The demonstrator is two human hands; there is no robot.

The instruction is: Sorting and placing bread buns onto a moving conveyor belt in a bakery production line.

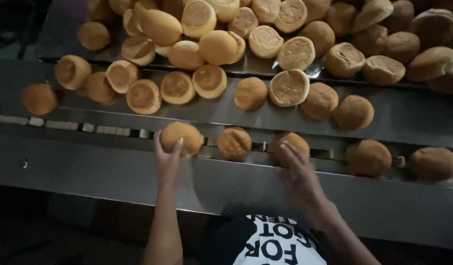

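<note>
The left hand [166, 158] is cupping a bun [181, 138] at eleven o'clock, lining it in the metal channel [89, 128]; the right hand [296, 169], blurred, is seemingly clasping another bun [291, 145].

Light: dim, warm, from above | Shadows: deep at lower edge | Blur: motion smear on right hand [297, 169] | Grain: visible

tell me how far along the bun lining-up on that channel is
Done: a few buns already sit in the narrow channel, such as the middle bun and two at the far right. In hand: the left hand touches a bun and the right hand covers another, both at the channel. Left: a big pile of buns lies on the metal slope above, and the channel's left stretch has none.
</note>
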